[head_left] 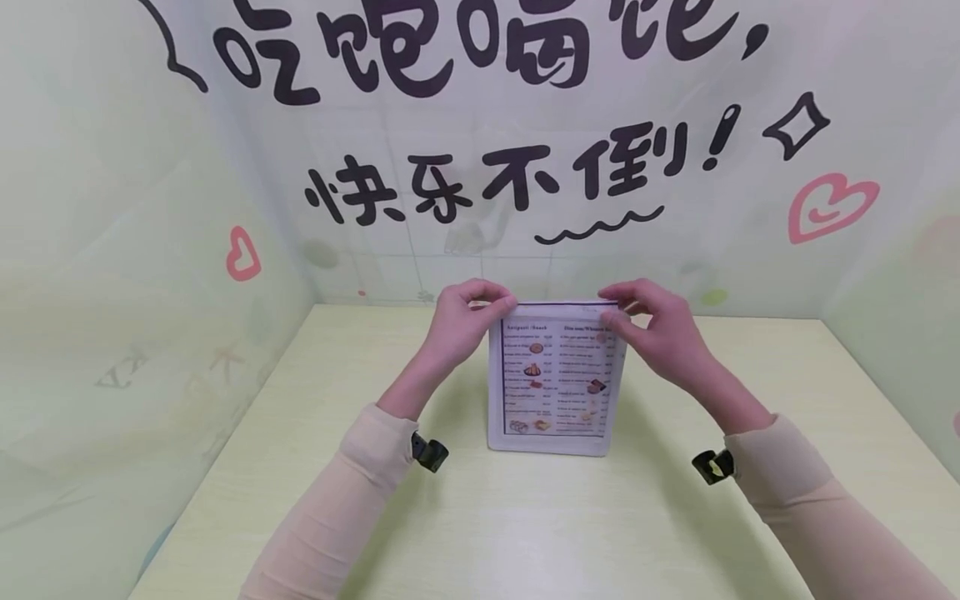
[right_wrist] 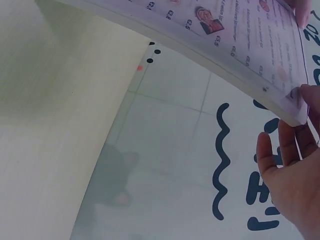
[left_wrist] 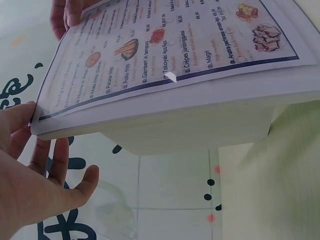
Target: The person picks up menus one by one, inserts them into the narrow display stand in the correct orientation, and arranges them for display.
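A printed menu sheet with small food pictures lies against the front of a white board, which stands tilted on the table. In the left wrist view a pale block-like support shows behind the board. My left hand pinches the top left corner between thumb and fingers. At the top right corner my right hand pinches the sheet and board, thumb in front; some of its fingers reach behind. A dark line runs along the top edge between both hands.
The pale wooden table reaches back to a light printed curtain with large black characters and pink hearts. Similar curtain walls flank the table on the left and right. Small black cameras sit at both wrists.
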Tool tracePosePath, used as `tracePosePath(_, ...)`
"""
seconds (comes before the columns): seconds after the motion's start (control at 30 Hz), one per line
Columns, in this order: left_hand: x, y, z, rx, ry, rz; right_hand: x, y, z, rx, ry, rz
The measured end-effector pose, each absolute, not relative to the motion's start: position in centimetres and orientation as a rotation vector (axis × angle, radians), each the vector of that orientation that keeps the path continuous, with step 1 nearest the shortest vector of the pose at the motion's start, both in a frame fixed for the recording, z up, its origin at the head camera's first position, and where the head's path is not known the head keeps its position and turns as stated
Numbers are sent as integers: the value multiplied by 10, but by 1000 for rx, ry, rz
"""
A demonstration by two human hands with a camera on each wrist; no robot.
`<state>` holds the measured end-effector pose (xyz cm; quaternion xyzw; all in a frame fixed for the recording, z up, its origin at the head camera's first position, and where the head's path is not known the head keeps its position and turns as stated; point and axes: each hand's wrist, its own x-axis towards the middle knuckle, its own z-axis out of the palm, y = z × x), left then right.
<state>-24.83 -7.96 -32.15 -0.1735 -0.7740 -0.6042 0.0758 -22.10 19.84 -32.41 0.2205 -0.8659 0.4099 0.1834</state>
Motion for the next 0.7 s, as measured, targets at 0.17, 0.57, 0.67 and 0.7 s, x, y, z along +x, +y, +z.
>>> tracePosePath(0.17,-248,-81,-322,-534,-2323,-1794,-221,194,-329,751,-2275,955)
tracePosePath(0.57,-244,-85,-324,-705,-2315,-1375,-220,193,-335,812,-2191,897)
tracePosePath(0.67,-243,-87,-324,-866,-2250,-929,-221,192,-335,811,-2188,908)
tracePosePath(0.7,-243,-87,-324,-901,-2218,-785,-221,192,-336,815,-2184,909)
